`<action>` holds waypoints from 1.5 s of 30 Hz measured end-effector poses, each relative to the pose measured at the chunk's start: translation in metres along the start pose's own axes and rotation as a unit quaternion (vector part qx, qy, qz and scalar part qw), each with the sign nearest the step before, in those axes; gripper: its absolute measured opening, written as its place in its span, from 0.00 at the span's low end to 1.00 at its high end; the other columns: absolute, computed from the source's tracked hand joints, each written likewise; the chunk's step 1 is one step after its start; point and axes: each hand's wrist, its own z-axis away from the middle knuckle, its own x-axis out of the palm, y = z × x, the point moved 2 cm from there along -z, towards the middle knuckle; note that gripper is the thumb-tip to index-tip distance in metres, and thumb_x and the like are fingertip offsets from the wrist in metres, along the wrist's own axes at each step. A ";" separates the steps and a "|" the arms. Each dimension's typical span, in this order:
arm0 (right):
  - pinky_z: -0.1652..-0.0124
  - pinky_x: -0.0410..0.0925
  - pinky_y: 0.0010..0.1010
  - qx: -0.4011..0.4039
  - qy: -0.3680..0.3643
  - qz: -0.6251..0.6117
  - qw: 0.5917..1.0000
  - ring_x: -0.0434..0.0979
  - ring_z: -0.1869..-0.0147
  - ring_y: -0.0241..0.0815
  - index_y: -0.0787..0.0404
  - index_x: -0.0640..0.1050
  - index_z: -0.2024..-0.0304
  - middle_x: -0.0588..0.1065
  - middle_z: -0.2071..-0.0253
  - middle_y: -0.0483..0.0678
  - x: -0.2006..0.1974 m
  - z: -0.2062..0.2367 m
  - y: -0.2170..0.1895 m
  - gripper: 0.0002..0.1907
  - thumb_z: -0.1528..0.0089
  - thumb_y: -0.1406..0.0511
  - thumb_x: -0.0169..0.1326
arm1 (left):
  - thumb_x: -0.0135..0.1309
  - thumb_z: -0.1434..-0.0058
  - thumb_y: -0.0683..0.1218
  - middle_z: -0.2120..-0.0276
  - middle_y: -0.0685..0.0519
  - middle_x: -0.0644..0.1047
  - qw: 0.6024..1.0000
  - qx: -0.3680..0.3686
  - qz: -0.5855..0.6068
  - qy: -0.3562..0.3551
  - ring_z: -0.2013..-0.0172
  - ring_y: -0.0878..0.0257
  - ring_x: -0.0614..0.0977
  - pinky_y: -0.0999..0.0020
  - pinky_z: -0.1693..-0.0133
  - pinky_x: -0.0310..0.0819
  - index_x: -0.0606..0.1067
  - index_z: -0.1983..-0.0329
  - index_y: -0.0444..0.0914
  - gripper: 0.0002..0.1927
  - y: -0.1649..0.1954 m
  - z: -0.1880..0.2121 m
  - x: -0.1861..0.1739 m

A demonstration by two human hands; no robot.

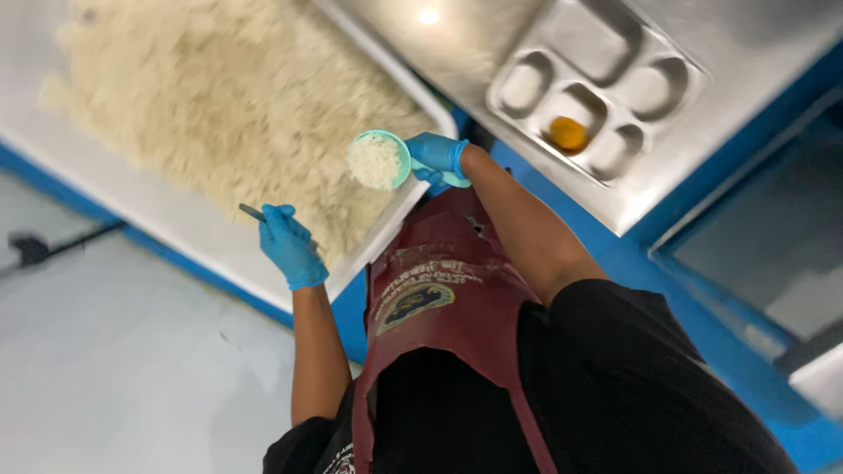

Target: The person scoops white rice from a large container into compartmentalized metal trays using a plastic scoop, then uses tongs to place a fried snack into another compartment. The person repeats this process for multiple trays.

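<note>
Two grips closed: right hand (436,158) holds a rice-filled teal cup (378,161), left hand (290,246) a thin utensil (251,211). I judge scooping from the rice pan (167,224) at 10 o'clock done; any move needs the cup level.

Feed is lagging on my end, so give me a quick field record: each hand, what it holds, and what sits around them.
left hand: blue glove, shut on a thin dark utensil, over the rice tray
right hand: blue glove, grips teal scoop by its handle
scoop contents: heaped with white rice
rice tray: large, white, spread with loose rice
compartment tray: metal, on steel counter, one orange item in a well
clothing: dark red apron
</note>
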 end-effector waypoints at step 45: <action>0.63 0.78 0.34 -0.469 0.617 -0.210 0.597 0.80 0.49 0.40 0.62 0.70 0.35 0.75 0.43 0.50 -0.341 0.265 0.086 0.26 0.36 0.72 0.58 | 0.42 0.24 0.51 0.64 0.55 0.83 0.818 0.206 -0.245 -0.479 0.68 0.68 0.78 0.72 0.60 0.74 0.80 0.49 0.37 0.19 0.031 0.134 0.408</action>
